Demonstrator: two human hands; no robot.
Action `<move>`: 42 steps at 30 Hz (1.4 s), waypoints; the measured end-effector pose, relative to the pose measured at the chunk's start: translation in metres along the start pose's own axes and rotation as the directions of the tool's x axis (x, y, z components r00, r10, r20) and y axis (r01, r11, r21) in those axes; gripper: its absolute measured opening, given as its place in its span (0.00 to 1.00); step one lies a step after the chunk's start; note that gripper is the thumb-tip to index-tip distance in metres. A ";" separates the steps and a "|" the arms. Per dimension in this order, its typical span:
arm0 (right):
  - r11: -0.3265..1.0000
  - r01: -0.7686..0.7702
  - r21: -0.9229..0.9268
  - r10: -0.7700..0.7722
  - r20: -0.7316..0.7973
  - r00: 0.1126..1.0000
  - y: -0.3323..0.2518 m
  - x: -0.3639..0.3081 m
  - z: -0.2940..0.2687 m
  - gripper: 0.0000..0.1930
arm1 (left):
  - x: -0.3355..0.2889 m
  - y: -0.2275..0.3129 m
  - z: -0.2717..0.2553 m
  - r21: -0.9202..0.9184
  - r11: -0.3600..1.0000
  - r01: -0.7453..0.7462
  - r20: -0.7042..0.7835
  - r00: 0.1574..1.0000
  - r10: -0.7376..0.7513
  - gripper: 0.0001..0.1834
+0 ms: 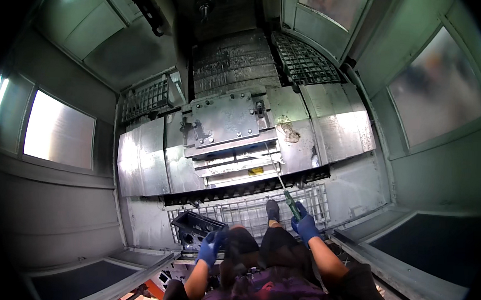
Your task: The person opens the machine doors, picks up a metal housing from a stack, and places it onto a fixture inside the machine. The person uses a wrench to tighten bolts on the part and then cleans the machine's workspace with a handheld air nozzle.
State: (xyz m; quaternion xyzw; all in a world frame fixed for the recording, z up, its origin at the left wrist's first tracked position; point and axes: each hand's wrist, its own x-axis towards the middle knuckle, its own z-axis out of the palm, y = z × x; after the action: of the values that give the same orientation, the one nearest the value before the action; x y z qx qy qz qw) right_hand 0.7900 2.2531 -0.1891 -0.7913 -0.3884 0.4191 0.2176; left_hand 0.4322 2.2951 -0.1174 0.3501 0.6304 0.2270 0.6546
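Observation:
My right hand (pixel 305 228), in a blue glove, is closed round the green handle of a tool (pixel 291 203) with a long thin metal rod. The rod points up and away, its far end over the front of the machine table. My left hand (pixel 209 249), also blue-gloved, is low beside the right end of a dark block-shaped part (pixel 188 220) with round holes. The glove is blurred, so its fingers and any grip on the part do not show clearly. Ahead lies a flat metal plate (pixel 224 121) with several bolts, fixed on the machine table.
I am inside a machine enclosure, with a metal grating (pixel 247 213) under my foot. Metal way covers (pixel 142 157) flank the plate on both sides. Windowed panels (pixel 443 89) close in the sides. A spindle (pixel 205 5) hangs at the far end; wet metal slats (pixel 235 60) lie below it.

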 end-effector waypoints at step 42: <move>0.979 0.069 -0.194 -0.016 0.261 0.965 -0.068 -0.042 0.009 0.29 | 0.059 -0.188 -0.174 -0.556 0.769 0.316 -0.052 0.910 -0.412 0.10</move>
State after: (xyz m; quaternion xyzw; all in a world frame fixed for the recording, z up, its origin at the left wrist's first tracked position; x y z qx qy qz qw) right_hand 0.7382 2.2611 -0.1281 -0.7394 -0.4707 0.4724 0.0930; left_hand 0.2397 2.2460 -0.2894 0.0032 0.6512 0.2911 0.7008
